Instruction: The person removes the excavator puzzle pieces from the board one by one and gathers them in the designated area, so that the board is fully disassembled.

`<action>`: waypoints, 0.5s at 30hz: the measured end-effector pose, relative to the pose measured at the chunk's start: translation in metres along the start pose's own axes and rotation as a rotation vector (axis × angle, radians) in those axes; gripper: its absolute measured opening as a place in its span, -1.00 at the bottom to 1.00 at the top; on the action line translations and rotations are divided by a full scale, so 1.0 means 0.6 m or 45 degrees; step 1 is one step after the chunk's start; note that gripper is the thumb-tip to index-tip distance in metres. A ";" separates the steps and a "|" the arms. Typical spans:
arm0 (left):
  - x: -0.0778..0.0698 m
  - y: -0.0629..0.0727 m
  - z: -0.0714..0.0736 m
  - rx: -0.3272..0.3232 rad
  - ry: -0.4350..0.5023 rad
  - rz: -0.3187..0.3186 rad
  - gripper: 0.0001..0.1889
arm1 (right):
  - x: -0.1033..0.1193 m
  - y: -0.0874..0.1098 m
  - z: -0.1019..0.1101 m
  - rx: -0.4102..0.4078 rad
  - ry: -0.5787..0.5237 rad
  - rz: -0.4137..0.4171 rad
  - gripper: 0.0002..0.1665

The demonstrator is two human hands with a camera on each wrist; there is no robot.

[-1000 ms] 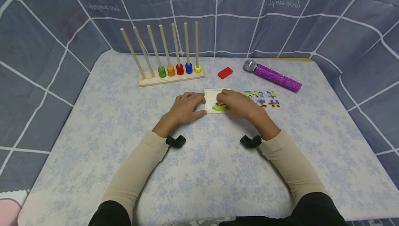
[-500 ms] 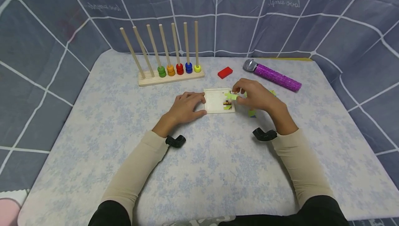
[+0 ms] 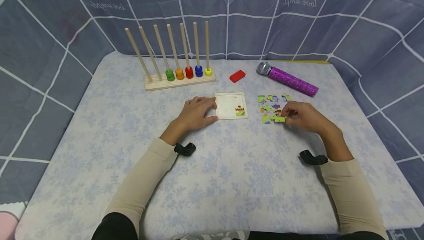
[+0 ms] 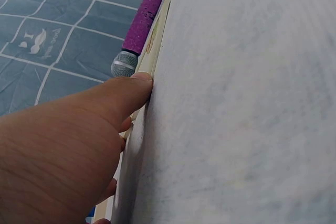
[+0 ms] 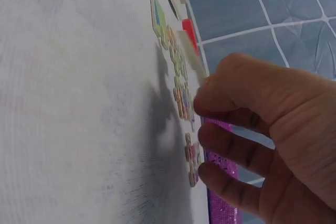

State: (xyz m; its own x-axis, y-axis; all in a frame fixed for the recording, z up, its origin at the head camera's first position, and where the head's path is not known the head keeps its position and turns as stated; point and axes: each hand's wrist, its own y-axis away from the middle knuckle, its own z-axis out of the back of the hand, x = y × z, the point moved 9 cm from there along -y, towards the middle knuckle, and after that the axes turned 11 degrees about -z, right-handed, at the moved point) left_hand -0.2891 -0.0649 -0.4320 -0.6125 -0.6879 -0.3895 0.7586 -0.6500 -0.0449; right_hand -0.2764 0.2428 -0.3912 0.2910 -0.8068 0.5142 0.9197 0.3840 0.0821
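My left hand (image 3: 197, 113) rests at the left edge of a shallow square wooden puzzle tray (image 3: 228, 114), thumb and forefinger touching its side. In the left wrist view the thumb (image 4: 128, 90) lies against the tray's edge. A small puzzle piece with red, yellow and green print (image 3: 240, 111) lies in the tray's lower right. My right hand (image 3: 304, 117) is right of the tray, pinching a green puzzle piece (image 3: 279, 119) beside the other pieces; the right wrist view shows a pale piece (image 5: 192, 55) between thumb and finger. Several loose puzzle pieces (image 3: 265, 108) lie in rows left of that hand.
Behind the tray stands a wooden peg rack (image 3: 180, 83) with coloured rings on upright pegs. A red block (image 3: 237, 76) and a purple glitter microphone (image 3: 293, 81) lie at the back of the table, before a grey-blue checked curtain (image 3: 212, 4).
My right hand has lifted the green puzzle piece out of the tray and carried it right, to the loose pieces. My left hand has stayed at the tray's edge.
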 end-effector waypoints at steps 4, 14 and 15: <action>0.000 0.000 0.001 -0.007 0.006 -0.005 -0.60 | -0.010 0.004 -0.007 0.006 0.009 0.014 -0.75; 0.001 0.000 0.000 0.000 0.008 0.002 -0.59 | -0.013 0.004 -0.015 -0.032 0.062 0.055 -0.77; 0.002 0.000 0.000 0.003 0.006 0.004 -0.59 | -0.013 0.003 -0.015 -0.032 0.068 0.052 -0.77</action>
State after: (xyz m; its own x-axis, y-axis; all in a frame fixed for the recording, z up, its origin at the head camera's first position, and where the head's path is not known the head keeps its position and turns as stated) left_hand -0.2896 -0.0656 -0.4325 -0.6090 -0.6883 -0.3941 0.7601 -0.6485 -0.0419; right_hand -0.2743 0.2457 -0.4029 0.3411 -0.8139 0.4703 0.9130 0.4059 0.0402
